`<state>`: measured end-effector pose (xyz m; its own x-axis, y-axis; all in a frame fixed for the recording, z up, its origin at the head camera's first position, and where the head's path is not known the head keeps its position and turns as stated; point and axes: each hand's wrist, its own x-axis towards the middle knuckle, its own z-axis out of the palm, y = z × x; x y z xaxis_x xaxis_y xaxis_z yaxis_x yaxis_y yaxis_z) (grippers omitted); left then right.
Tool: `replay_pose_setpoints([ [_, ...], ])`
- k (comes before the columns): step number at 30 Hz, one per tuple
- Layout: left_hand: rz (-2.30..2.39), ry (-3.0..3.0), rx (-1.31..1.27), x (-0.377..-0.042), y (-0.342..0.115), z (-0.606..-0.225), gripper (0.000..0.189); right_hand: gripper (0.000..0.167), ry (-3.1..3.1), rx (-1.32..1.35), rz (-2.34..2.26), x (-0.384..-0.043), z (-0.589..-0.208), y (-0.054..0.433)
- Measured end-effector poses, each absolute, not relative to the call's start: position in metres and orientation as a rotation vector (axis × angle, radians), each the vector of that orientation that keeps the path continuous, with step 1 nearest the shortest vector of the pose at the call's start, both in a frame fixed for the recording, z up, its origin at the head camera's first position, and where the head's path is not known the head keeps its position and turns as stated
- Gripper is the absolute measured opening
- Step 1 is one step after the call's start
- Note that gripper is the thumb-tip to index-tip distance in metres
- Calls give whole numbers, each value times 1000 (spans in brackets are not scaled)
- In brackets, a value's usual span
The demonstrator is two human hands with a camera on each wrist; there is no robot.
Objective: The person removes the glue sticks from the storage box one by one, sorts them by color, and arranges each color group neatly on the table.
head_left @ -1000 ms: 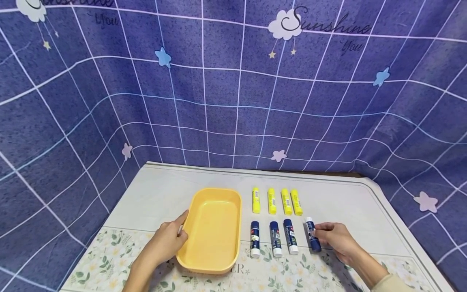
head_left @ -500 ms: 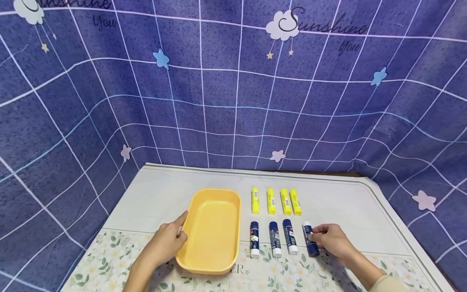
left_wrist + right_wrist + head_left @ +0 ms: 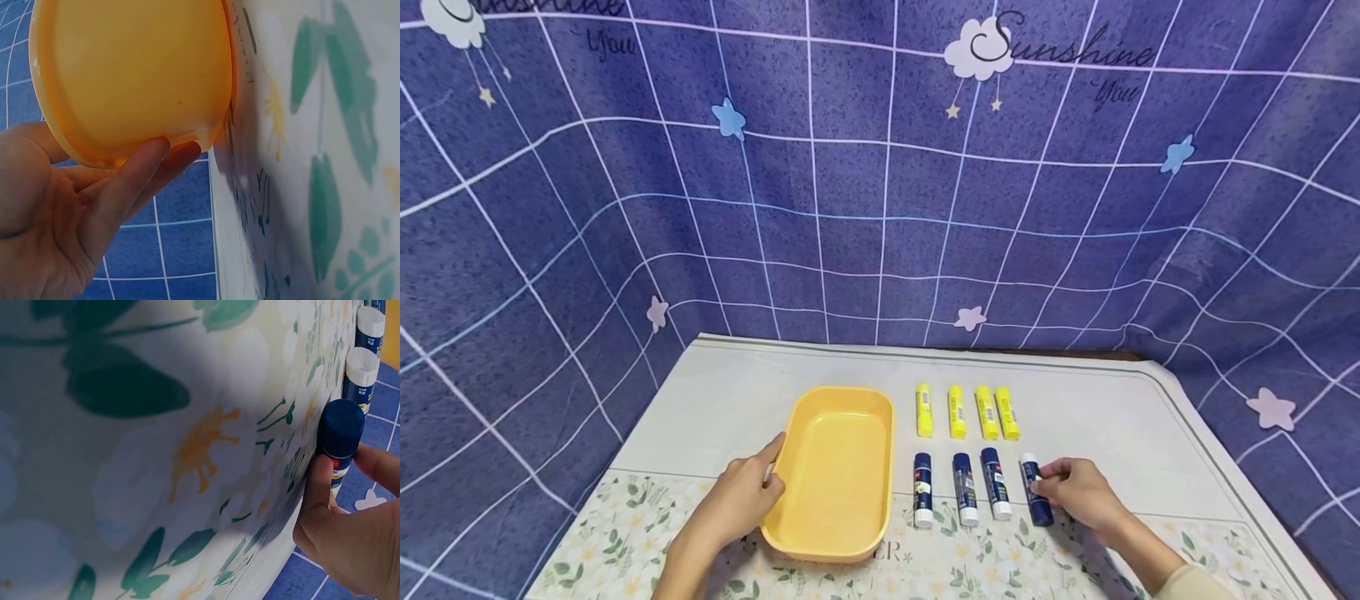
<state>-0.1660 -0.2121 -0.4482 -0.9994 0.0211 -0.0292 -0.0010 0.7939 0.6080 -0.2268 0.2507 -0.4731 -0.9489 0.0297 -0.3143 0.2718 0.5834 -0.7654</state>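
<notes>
A yellow-orange tray stands left of the middle of the table. My left hand grips its left rim, the fingers lying along the outer wall in the left wrist view. At the right end of the front row, my right hand pinches a dark blue glue stick between thumb and fingers. This stick lies with its white end away from me, its blue cap towards me. The other blue glue sticks in that row have their white ends towards me.
Behind the blue row lies a row of several yellow glue sticks, the two on the right almost touching. A white and floral cloth covers the table. A blue-purple checked curtain hangs round the back and sides.
My right hand has drawn the blue glue stick slightly left and towards me, closer to its row. The left hand and the tray have stayed in place.
</notes>
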Motion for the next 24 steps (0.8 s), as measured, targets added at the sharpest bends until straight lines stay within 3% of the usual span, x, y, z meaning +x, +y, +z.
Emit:
replay_pose_setpoints([
  [12,985,2945,-7,-168,-214,-448,67,35,2558,250,-1194,-234,-470,251],
  [24,1012,2930,17,-170,-215,-448,66,52,2615,169,-1371,-226,-440,265],
])
